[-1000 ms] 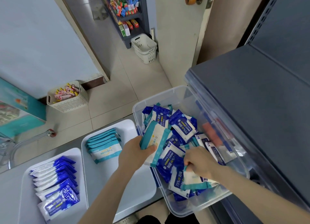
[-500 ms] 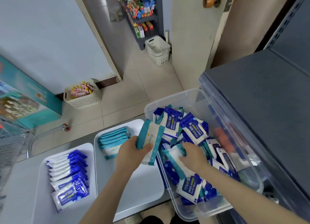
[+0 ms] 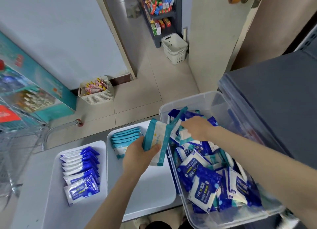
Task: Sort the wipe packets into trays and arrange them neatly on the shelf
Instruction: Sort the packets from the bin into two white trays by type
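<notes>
Now left hand (image 3: 139, 154) grips teal packets (image 3: 157, 139), thumb across front, over white tray (image 3: 154, 191); right hand (image 3: 197, 128) fingers curl round loose teal packet (image 3: 186, 137) in clear bin (image 3: 188, 98), blue packets (image 3: 202, 185) crowding beneath.

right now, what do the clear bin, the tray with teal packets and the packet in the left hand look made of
Bin: clear, glossy rigid plastic, it seems; packets show through its walls. Tray: smooth white, low sheen, likely plastic, though coated metal is possible. Teal packet in the left hand: soft film, probably plastic; it puckers, with flat sealed edges.
</notes>
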